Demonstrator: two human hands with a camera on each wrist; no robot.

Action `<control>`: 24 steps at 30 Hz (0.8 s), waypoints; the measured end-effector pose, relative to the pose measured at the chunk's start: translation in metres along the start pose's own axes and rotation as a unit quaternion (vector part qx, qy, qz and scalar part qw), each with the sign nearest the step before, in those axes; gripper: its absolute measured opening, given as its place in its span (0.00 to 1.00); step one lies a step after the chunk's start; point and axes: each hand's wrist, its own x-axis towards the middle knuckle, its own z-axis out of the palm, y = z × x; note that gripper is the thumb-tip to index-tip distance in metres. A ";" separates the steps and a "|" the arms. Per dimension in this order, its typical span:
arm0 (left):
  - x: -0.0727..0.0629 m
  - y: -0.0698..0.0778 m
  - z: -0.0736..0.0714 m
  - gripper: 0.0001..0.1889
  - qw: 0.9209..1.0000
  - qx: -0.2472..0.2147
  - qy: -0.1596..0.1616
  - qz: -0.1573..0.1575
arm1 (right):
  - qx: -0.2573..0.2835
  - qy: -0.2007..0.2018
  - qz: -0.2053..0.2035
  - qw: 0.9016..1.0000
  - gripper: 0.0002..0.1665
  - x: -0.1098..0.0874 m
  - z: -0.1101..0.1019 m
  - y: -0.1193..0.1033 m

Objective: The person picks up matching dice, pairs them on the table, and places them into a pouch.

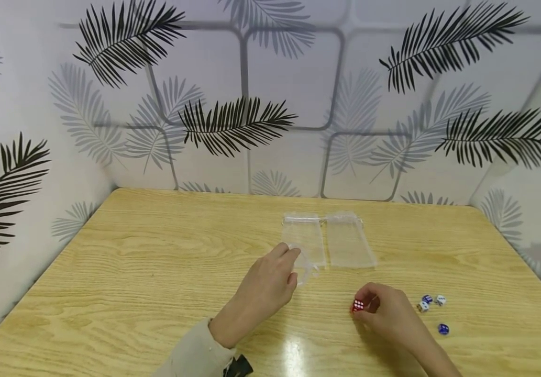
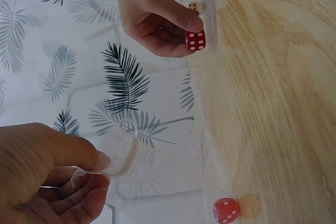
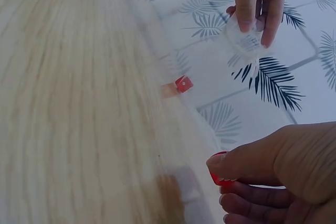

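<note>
My left hand [image 1: 270, 277] pinches the rim of a sheer white drawstring pouch [image 1: 304, 269] between thumb and fingers. The pouch's loop mouth [image 2: 128, 150] shows in the left wrist view. Over the table to the right, my right hand [image 1: 390, 314] holds a red die with white dots [image 1: 357, 305] between thumb and fingertips. A second red die [image 2: 226, 210] sits low, below the left hand; it also appears as a red die [image 3: 184, 84] in the right wrist view. Whether it lies inside the sheer pouch I cannot tell.
Two sheer white pouches [image 1: 349, 241] lie flat side by side towards the back of the wooden table [image 1: 157, 251]. Several blue and white dice, including a blue die [image 1: 443, 329], lie right of the right hand. A leaf-patterned wall covering [image 1: 289, 157] stands behind the table.
</note>
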 end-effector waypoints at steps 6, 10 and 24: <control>0.000 -0.001 0.001 0.19 1.000 0.001 -0.004 -0.001 | 0.000 0.030 -0.044 0.999 0.10 0.006 -0.003 -0.017; 0.000 -0.001 0.001 0.19 1.000 0.001 -0.004 -0.003 | 0.015 0.047 -0.071 0.996 0.10 0.009 -0.003 -0.033; 0.000 -0.001 0.002 0.19 1.000 0.005 -0.003 -0.003 | 0.078 0.092 -0.145 0.982 0.11 0.019 -0.004 -0.067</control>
